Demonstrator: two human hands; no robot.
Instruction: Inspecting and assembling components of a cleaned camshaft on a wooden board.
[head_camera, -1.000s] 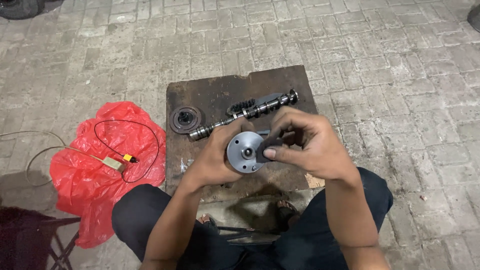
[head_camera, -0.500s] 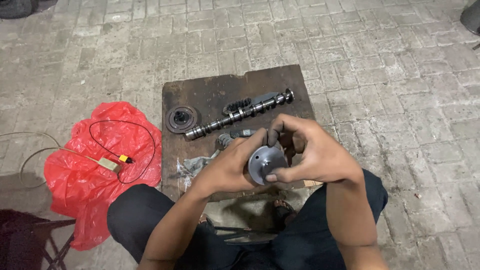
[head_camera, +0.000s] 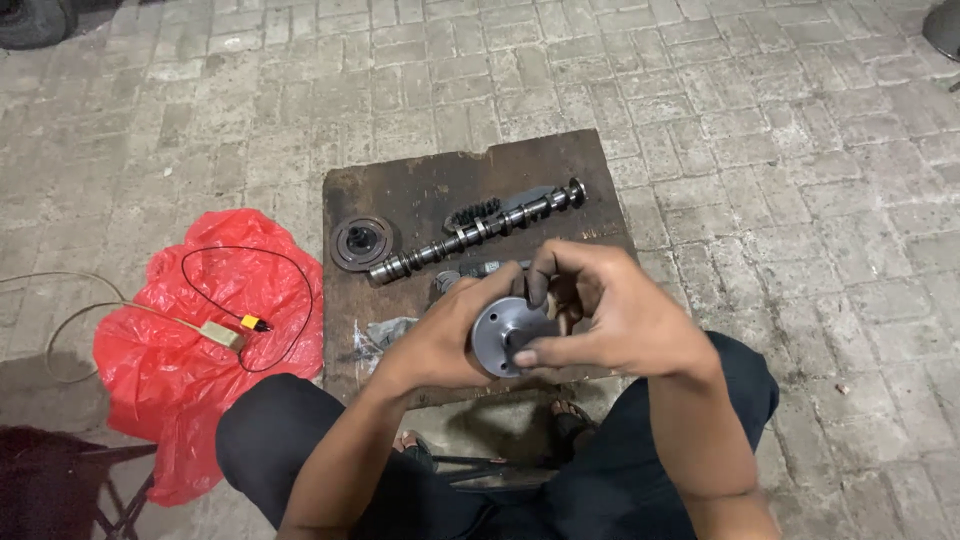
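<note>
Both hands clamp the round metal flange disc (head_camera: 508, 335), left hand (head_camera: 440, 340) cradling its rim, right hand (head_camera: 610, 320) pinching the hub: likely heavy, rigid, oily.

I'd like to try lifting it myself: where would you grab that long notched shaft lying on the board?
Probably mid-length on the shaft, with a grip closing from above across its narrow width. It lies flat and slanted on the board, its top side open. A dark brush-like piece crowds its far side, so fingers should straddle just left of that, on a plain section between the lobes.
</note>
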